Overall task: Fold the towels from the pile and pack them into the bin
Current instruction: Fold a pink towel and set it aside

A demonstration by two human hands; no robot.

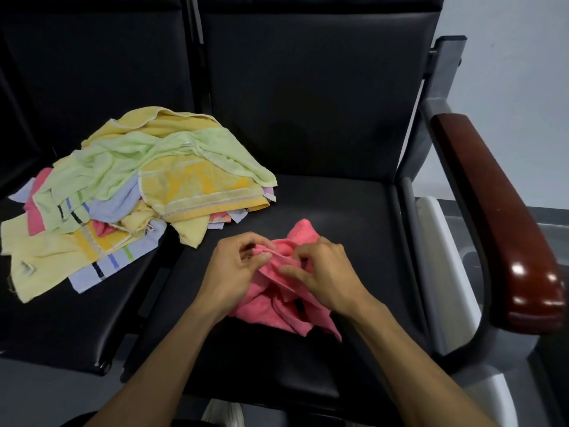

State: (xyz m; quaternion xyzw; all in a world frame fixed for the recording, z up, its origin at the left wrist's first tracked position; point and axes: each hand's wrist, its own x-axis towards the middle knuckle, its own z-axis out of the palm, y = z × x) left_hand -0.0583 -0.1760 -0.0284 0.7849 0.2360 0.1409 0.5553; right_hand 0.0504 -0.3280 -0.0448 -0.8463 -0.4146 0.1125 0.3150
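Left hand (237, 266) and right hand (323, 272) both pinch the crumpled pink towel (277, 306) between them — bunched under the fingers, on the black seat (354, 217).

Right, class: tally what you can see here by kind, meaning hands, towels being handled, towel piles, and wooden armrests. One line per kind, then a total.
Hands: 2, the left hand and right hand
Towel being handled: 1, the pink towel
Towel pile: 1, the pile on the black seat; its towels overlap too much to count singly
Wooden armrest: 1
Total: 5
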